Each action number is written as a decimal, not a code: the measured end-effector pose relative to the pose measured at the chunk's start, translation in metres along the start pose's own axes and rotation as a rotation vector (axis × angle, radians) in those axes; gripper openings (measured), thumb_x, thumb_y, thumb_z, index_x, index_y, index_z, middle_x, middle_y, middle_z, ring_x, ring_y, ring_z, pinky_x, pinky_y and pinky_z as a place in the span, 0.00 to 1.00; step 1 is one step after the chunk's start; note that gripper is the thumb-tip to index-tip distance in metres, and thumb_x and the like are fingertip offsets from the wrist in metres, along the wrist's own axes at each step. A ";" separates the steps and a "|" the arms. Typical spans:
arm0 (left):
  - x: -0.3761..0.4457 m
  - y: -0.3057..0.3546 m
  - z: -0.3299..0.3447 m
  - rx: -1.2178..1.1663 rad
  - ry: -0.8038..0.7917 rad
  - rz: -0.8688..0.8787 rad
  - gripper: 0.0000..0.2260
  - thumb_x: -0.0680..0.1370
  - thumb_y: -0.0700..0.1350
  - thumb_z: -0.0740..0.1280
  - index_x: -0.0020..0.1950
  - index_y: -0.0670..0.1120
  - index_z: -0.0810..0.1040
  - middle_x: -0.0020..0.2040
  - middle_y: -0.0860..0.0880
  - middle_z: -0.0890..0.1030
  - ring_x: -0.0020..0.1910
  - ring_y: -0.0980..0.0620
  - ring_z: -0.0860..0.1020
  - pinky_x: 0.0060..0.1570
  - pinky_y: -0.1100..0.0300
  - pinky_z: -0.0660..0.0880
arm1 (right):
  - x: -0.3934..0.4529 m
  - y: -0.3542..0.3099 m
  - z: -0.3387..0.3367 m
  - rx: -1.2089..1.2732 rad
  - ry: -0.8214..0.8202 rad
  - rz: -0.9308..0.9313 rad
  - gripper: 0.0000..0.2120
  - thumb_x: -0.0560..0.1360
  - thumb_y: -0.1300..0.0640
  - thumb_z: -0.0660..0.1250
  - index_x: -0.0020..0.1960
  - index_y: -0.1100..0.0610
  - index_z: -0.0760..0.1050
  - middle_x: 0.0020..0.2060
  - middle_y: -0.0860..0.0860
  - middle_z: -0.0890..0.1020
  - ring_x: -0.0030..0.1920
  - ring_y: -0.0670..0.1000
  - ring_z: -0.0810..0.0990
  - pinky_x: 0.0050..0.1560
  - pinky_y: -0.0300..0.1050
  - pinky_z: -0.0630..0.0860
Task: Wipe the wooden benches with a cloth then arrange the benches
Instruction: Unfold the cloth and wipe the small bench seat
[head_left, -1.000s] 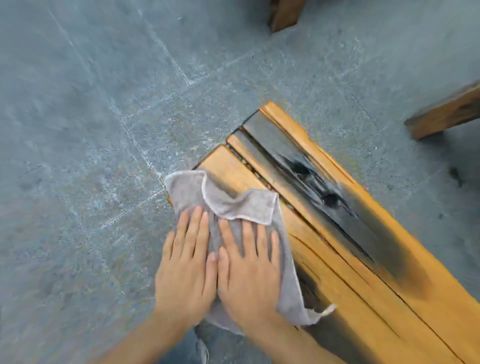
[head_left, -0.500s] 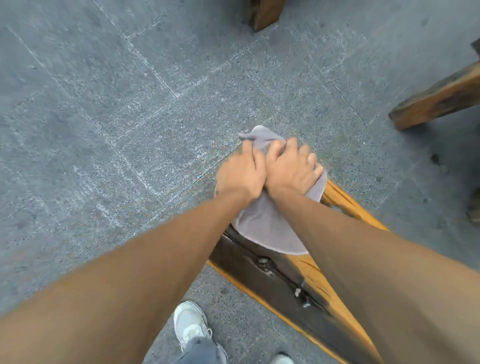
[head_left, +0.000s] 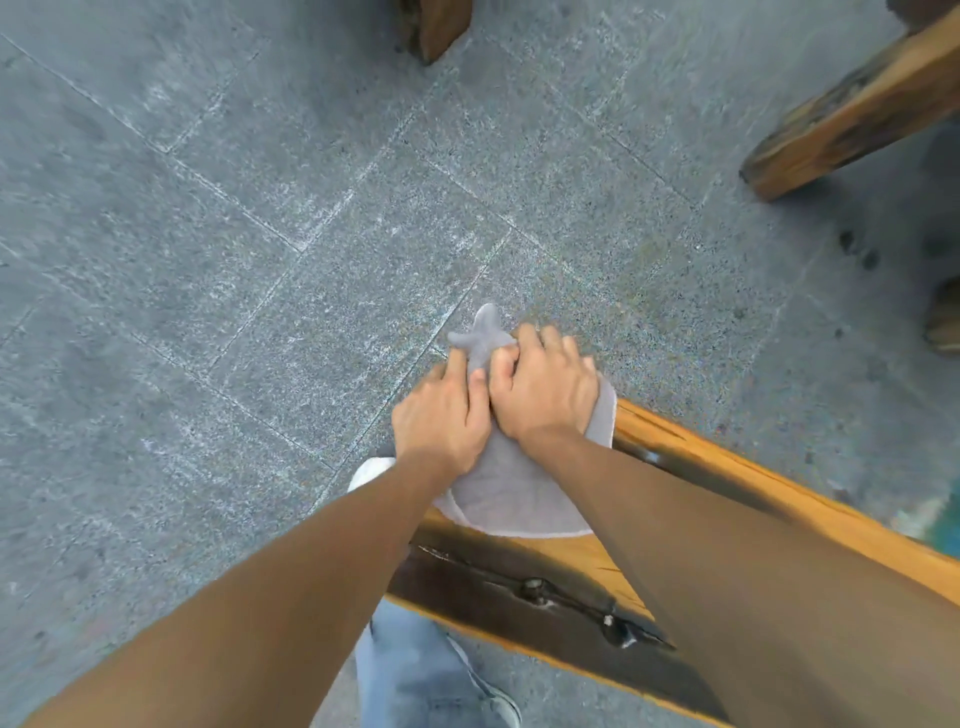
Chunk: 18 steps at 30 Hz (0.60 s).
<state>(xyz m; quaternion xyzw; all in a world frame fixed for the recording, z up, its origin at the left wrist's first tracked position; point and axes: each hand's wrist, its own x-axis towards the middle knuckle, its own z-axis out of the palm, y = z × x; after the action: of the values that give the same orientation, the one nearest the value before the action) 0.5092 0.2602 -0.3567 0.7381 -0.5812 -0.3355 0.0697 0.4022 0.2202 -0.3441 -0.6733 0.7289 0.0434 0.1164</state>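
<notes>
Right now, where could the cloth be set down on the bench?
Free: bench planks between the forearms, below the cloth. Crowded: the bench end, where left hand and right hand press the cloth.

Soft, even daylight; wide-angle view with smeared edges

No hard shadows fall on the grey paving (head_left: 260, 208), only a faint dimness under the second bench (head_left: 857, 104) at the upper right. The forearms look flat and blurred near the lower edge, and straight paving joints bend toward the corners. Compression noise speckles the stone around the cloth (head_left: 498, 483); no glare anywhere.
</notes>
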 end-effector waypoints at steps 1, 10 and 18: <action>0.004 -0.001 -0.001 -0.031 -0.042 -0.009 0.18 0.83 0.56 0.44 0.61 0.49 0.68 0.56 0.43 0.79 0.55 0.37 0.79 0.50 0.47 0.73 | 0.005 0.000 -0.001 -0.002 -0.019 -0.026 0.21 0.74 0.47 0.48 0.49 0.54 0.77 0.49 0.55 0.82 0.52 0.59 0.78 0.51 0.54 0.69; 0.028 0.008 -0.016 -0.370 -0.290 -0.457 0.33 0.78 0.67 0.51 0.77 0.50 0.58 0.70 0.39 0.71 0.68 0.39 0.72 0.69 0.45 0.67 | 0.010 0.003 -0.001 0.068 -0.056 -0.073 0.18 0.76 0.45 0.52 0.52 0.51 0.76 0.46 0.51 0.80 0.49 0.56 0.79 0.48 0.53 0.74; 0.070 -0.013 -0.090 -0.790 -0.389 -0.793 0.30 0.71 0.48 0.76 0.69 0.46 0.68 0.59 0.43 0.79 0.52 0.44 0.81 0.52 0.51 0.81 | 0.044 -0.021 -0.013 0.319 -0.222 0.551 0.25 0.82 0.41 0.52 0.74 0.50 0.68 0.69 0.54 0.73 0.68 0.57 0.72 0.65 0.54 0.69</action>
<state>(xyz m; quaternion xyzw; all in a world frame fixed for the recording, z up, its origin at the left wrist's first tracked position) 0.5785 0.1749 -0.3236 0.7422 -0.0941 -0.6559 0.1005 0.4183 0.1730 -0.3398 -0.4155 0.8640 0.0319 0.2827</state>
